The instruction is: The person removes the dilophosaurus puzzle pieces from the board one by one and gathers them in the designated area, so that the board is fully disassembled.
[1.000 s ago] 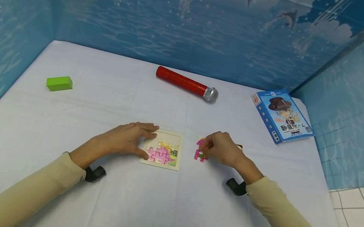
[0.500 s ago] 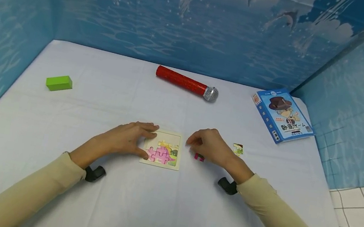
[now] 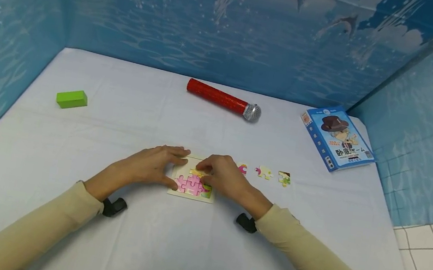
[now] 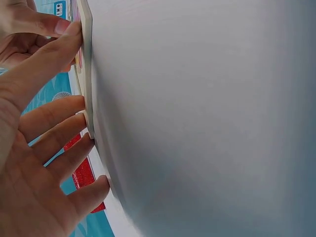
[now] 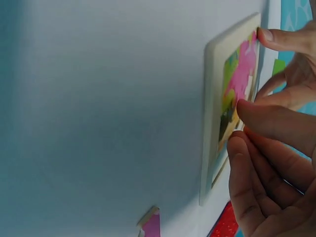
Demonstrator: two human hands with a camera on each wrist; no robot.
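A square puzzle board (image 3: pixel 190 197) with a pale frame lies on the white table, its lower part filled with pink, yellow and green pieces. At its left side my left hand (image 3: pixel 153 163) rests, thumb on the lower left edge and fairly straight fingers at the upper left corner. Over the board's right part, my right hand (image 3: pixel 225 176) pinches a small puzzle piece (image 5: pixel 240 124) between thumb and fingers, mostly hidden by the fingertips. To the right lie loose pieces: a pink one (image 3: pixel 242 168), a pale yellow one (image 3: pixel 263 172) and a green-and-brown one (image 3: pixel 284 178).
A red microphone (image 3: pixel 218 97) with a silver head lies at the back. At the far left is a green block (image 3: pixel 72 99). A blue box (image 3: pixel 338 138) with a cartoon figure sits at the back right. Blue dolphin-print cloth (image 3: pixel 214 36) surrounds the table's back and sides.
My right hand has moved left from the loose pieces to the board, with a piece in its fingers. More loose pieces now show behind it. My left hand has stayed at the board.
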